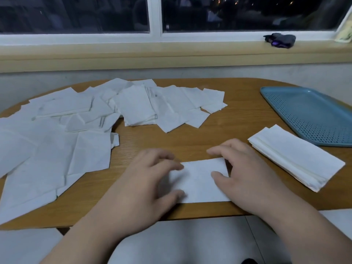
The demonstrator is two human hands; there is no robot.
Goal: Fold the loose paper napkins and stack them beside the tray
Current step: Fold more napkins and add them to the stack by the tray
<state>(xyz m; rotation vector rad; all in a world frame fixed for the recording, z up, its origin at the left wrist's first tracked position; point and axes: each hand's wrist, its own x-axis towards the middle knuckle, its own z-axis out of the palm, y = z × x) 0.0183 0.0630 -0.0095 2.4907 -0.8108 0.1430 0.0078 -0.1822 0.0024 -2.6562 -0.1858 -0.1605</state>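
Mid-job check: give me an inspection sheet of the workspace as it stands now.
Surface: wooden table, rounded corners.
Job's things: loose napkins spread over the left and far side; one folded napkin at the near edge; stack of folded napkins close beside the blue tray, on the right.
Clutter: dark bundle on the windowsill.
Grippers: left hand and right hand rest on the folded napkin's two ends, fingers loosely bent.
Cables: nothing seen.
Surroundings: window, dark outside.
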